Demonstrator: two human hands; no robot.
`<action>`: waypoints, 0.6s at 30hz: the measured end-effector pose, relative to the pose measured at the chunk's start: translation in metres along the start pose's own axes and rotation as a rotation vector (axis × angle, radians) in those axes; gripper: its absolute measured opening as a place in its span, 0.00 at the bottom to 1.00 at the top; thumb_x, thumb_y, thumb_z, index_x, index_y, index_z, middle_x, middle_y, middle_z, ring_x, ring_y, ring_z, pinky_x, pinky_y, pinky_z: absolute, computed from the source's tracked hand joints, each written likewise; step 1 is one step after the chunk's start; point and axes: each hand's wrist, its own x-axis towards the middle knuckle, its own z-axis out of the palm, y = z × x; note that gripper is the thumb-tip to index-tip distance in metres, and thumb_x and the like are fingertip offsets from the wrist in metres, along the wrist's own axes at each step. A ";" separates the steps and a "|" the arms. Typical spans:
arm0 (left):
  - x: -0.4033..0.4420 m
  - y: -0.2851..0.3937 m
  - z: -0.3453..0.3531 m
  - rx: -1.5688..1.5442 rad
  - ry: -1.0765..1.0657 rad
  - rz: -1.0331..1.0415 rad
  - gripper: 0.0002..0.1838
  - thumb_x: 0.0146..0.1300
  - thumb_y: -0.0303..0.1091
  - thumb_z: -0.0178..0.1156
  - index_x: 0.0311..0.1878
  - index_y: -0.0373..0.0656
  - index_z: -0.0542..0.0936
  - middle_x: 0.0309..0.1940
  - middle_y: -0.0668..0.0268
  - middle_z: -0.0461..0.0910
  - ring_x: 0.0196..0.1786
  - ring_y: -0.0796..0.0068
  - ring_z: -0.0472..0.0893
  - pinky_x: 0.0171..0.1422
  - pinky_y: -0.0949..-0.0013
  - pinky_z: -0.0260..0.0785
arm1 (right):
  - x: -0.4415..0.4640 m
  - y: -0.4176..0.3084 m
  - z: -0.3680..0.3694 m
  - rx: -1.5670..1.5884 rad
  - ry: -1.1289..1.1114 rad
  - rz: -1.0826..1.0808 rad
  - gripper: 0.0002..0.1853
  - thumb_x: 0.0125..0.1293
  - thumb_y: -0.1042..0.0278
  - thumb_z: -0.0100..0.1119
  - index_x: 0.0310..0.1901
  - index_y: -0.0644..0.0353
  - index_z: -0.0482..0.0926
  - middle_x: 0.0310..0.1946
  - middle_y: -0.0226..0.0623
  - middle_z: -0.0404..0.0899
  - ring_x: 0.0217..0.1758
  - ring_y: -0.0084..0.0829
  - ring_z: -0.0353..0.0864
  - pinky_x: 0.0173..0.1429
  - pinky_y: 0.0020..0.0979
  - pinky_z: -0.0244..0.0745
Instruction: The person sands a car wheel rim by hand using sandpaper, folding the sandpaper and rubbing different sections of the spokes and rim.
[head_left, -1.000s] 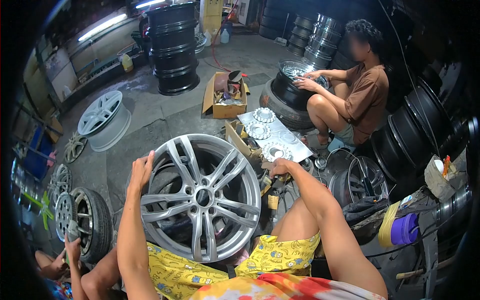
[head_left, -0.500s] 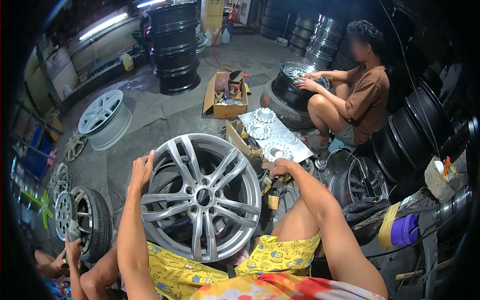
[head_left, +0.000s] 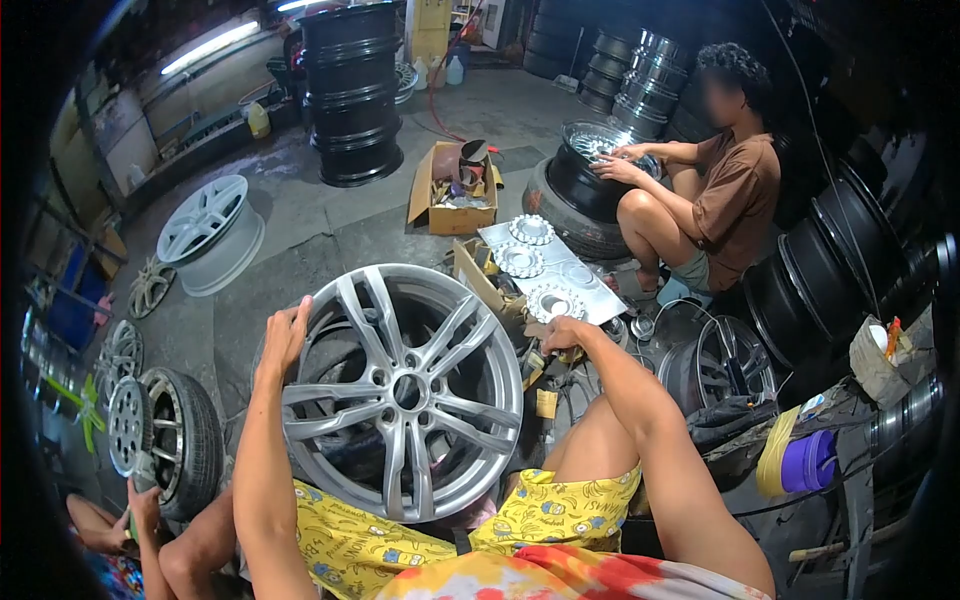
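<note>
1. Head view: wheel (head_left: 408, 392) lies between the hands, spokes up, against yellow shorts (head_left: 380, 540).
2. Left hand (head_left: 284, 342) at rim; fingers partly hidden, grip unclear.
3. Right hand (head_left: 562, 335) near rim, fingers bent; opening and hold cannot be told.

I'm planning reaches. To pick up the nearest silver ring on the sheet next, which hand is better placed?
Probably the right: the right hand appears nearer that silver ring, while the left hand is across the wheel from it.
</note>
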 end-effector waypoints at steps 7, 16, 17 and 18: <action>0.000 0.002 -0.005 -0.020 -0.030 -0.041 0.37 0.79 0.61 0.49 0.44 0.28 0.85 0.37 0.31 0.81 0.47 0.33 0.84 0.55 0.46 0.72 | 0.002 0.012 0.004 0.034 0.033 -0.003 0.17 0.49 0.56 0.80 0.37 0.59 0.92 0.35 0.41 0.91 0.43 0.36 0.89 0.50 0.36 0.82; -0.010 0.005 -0.006 0.041 0.035 0.058 0.37 0.80 0.60 0.46 0.40 0.32 0.87 0.39 0.34 0.83 0.50 0.29 0.82 0.57 0.40 0.72 | -0.024 -0.009 -0.007 0.149 0.295 -0.243 0.19 0.52 0.56 0.77 0.39 0.63 0.89 0.33 0.44 0.87 0.36 0.37 0.86 0.45 0.37 0.80; -0.008 0.003 -0.005 0.046 0.044 0.062 0.37 0.80 0.60 0.46 0.40 0.32 0.87 0.39 0.34 0.83 0.50 0.29 0.81 0.58 0.40 0.72 | -0.038 -0.030 -0.012 0.112 0.331 -0.303 0.18 0.54 0.58 0.76 0.40 0.64 0.88 0.33 0.43 0.87 0.36 0.36 0.85 0.45 0.36 0.79; -0.007 0.001 -0.003 0.047 0.052 0.071 0.37 0.80 0.61 0.46 0.41 0.32 0.87 0.39 0.33 0.82 0.50 0.29 0.81 0.59 0.40 0.72 | -0.052 -0.052 -0.016 0.076 0.371 -0.359 0.17 0.56 0.60 0.75 0.42 0.64 0.88 0.33 0.43 0.86 0.36 0.35 0.85 0.45 0.36 0.78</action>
